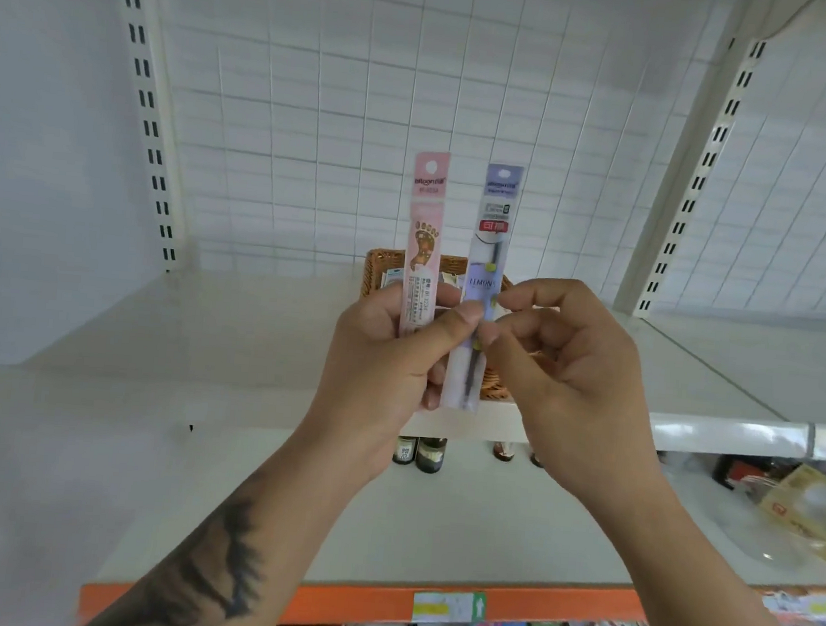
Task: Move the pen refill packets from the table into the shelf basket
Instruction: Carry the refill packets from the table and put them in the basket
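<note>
Two slim packets, pink packet [423, 244] and lilac packet [487, 269] (refill visible inside), upright, hang-holes up, before wicker basket [380, 265]. Gripped in left hand [387, 360]; right hand [569, 374] pinching lilac one.

The two packets, pink [424, 244] and lilac [483, 288], are thin glossy plastic film, partly clear, with printed paper-like cards at the top. The basket [380, 265] is brown woven wicker, rough-textured. The shelf [251, 339] looks like smooth painted metal, with a shiny front strip [718, 430]. The back panel [367, 111] is white wire grid.
</note>
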The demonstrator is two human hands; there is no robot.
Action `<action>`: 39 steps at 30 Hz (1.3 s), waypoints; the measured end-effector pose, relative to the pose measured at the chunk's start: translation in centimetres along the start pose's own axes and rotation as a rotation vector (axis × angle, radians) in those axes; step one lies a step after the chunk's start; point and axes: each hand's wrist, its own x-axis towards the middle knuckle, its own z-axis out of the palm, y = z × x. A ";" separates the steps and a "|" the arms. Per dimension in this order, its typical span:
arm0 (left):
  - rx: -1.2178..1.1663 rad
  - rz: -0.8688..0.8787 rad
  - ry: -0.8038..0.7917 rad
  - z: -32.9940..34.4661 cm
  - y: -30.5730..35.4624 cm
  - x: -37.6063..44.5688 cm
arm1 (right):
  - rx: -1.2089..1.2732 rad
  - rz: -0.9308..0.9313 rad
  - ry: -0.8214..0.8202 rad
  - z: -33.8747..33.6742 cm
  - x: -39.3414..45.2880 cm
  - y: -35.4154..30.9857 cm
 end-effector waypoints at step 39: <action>-0.110 -0.223 0.014 2.5 -2.6 -5.1 | -0.308 -0.236 0.117 0.9 -6.9 4.6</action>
